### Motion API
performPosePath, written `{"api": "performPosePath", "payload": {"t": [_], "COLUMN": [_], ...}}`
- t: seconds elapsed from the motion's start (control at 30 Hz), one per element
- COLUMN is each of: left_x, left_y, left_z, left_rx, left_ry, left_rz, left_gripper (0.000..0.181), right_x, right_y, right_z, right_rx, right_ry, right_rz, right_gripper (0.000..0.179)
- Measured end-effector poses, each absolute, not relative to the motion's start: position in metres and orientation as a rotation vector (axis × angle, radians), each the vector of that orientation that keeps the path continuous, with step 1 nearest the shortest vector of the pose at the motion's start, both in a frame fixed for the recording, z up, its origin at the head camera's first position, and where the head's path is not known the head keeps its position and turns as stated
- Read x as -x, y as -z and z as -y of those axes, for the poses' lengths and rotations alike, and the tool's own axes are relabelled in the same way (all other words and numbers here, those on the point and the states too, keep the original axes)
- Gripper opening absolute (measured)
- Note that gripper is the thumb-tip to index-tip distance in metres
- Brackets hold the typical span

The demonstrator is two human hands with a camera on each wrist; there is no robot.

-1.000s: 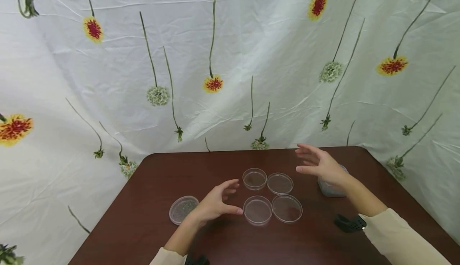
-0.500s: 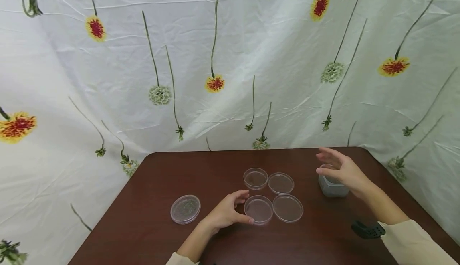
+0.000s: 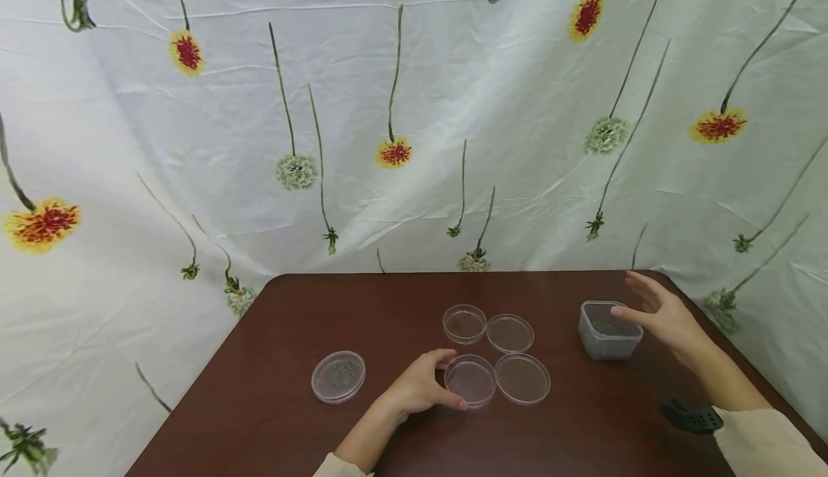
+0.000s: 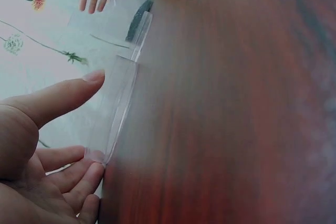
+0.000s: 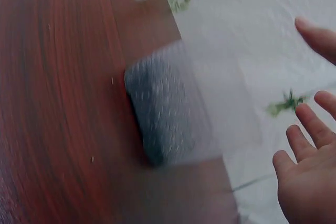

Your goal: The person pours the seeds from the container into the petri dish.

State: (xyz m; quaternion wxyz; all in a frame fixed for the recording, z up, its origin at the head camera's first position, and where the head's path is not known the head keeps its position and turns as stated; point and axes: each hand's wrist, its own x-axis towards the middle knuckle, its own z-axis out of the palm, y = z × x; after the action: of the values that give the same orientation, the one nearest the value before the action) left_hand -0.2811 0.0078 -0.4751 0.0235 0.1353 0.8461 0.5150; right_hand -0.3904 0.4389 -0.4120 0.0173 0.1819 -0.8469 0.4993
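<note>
My left hand [image 3: 423,383] reaches round the near-left petri dish [image 3: 470,381], thumb at its front rim and fingers at its back rim. In the left wrist view the fingertips [image 4: 94,169] meet the dish's clear wall. My right hand [image 3: 669,319] hovers with spread fingers beside a square clear plastic tub [image 3: 609,344], overlapping its right rim. The right wrist view shows dark, grainy contents [image 5: 163,114] low in the tub, and my right hand [image 5: 310,156] apart from its wall.
Behind and beside the held dish stand more clear petri dishes: back left [image 3: 464,325], back right [image 3: 510,333] and near right [image 3: 522,378]. A dish with greenish specks [image 3: 338,377] lies farther left on the brown table [image 3: 259,391]. A flowered cloth [image 3: 414,103] hangs behind.
My left hand has moved right, from beside the near-left dish to round its rim. My right hand has drawn right, from in front of the tub to its right side, uncovering it.
</note>
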Motion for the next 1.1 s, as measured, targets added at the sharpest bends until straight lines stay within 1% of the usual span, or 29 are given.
{"api": "performPosePath", "payload": {"t": [0.23,0.47,0.57,0.77,1.1], "left_x": [0.281,0.281,0.28,0.28,0.282], "left_y": [0.475,0.475,0.474,0.472,0.471], "left_z": [-0.009,-0.008,-0.008,-0.005,-0.007], "left_rx": [-0.393,-0.388,-0.386,-0.389,-0.374], "left_ry": [-1.589,-1.579,-1.578,-1.572,-1.559], "left_rz": [-2.622,-2.613,-2.609,-2.607,-2.603], "left_gripper": [0.086,0.084,0.082,0.078,0.074], "right_x": [0.397,0.401,0.403,0.405,0.403], "right_y": [0.436,0.454,0.457,0.462,0.464], "right_z": [-0.457,-0.459,-0.46,-0.461,-0.46], "right_rx": [-0.716,-0.736,-0.769,-0.849,-0.767], "right_ry": [-1.811,-1.894,-1.976,-2.021,-2.041], "right_rz": [2.672,2.738,2.698,2.643,2.582], "right_gripper": [0.102,0.103,0.099,0.084,0.074]}}
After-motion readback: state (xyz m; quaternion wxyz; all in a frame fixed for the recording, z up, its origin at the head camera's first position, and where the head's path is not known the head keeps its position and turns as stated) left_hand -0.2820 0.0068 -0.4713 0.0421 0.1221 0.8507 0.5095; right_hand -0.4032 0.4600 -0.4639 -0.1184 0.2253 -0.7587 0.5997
